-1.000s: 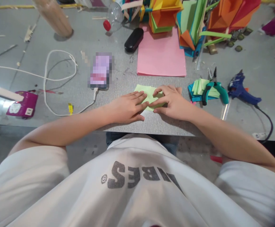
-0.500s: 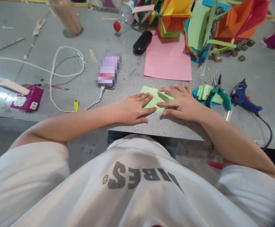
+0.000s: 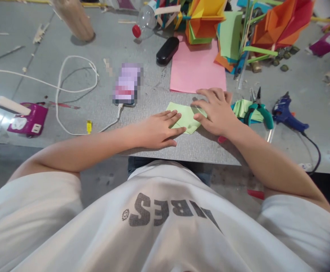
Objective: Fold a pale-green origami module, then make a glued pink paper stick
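A folded piece of light green paper (image 3: 189,118) lies on the grey table in front of me. My left hand (image 3: 165,129) rests flat on its left part, fingers stretched out over it. Over its right edge is my right hand (image 3: 214,111), fingers apart and bent a little, the fingertips at or just above the paper. Something small and red (image 3: 222,139) shows under the right wrist; its kind is hidden. Just beyond the paper lies a stack of pink paper (image 3: 198,70).
Right of my right hand are folded green papers (image 3: 242,108), teal-handled pliers (image 3: 259,113) and a blue glue gun (image 3: 288,113). A phone (image 3: 127,83) on a white cable lies to the left. Behind are a black case (image 3: 167,50), a plastic bottle (image 3: 146,22) and orange folded paper (image 3: 272,28).
My right hand has lifted slightly and shifted away from my body, uncovering more of the green paper's right side. My left hand stays in place on the paper.
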Demonstrator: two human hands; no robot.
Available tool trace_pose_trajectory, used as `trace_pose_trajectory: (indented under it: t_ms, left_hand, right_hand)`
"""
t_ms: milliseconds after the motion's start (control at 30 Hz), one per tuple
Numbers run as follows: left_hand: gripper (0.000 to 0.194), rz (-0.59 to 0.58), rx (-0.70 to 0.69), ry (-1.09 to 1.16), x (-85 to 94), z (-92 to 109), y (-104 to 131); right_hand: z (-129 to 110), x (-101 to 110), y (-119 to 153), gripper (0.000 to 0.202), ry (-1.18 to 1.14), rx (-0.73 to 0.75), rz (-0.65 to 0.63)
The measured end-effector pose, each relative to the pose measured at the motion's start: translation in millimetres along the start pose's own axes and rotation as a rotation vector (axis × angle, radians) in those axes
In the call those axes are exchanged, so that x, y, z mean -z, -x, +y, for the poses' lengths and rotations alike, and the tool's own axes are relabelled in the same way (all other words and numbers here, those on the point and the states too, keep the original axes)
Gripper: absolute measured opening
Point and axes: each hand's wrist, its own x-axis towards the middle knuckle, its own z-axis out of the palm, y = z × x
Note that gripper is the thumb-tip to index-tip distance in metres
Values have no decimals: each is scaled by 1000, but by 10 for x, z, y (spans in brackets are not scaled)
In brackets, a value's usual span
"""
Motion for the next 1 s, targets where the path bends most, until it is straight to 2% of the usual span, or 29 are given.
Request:
trace_pose_trajectory:
  t_ms: [167,333,433,533,600,667,800,1000]
  left_hand:
    - [65,-3,-3,-20,-24,-5,17]
    - [64,-18,6,1,-20,-7,15]
    - [64,-14,10,24,-5,-1,16]
    - [62,-8,8,33,6,4,22]
    - [62,-13,5,21,7,5,26]
    - [63,-10,3,13,3,4,29]
    - [67,8,0,32,-13,-5,32]
    - [67,23,-24,29,-48,-31,46]
  right_hand:
    - [-118,58,78,55,-85,-1,-29]
    - [-238,19,97,51,-98,-88,-137]
    - [-136,59,105,56,-92,-180,-122]
    - [-25,151,130,57,-81,-184,-86]
    - [-28,206,148,42,-94,-148,-54]
    - [-98,230,164,30,-125,-32,-43]
    - [-276,204,199,37,-127,275,-98]
    - [-304,265,248,41,-6,277,-210]
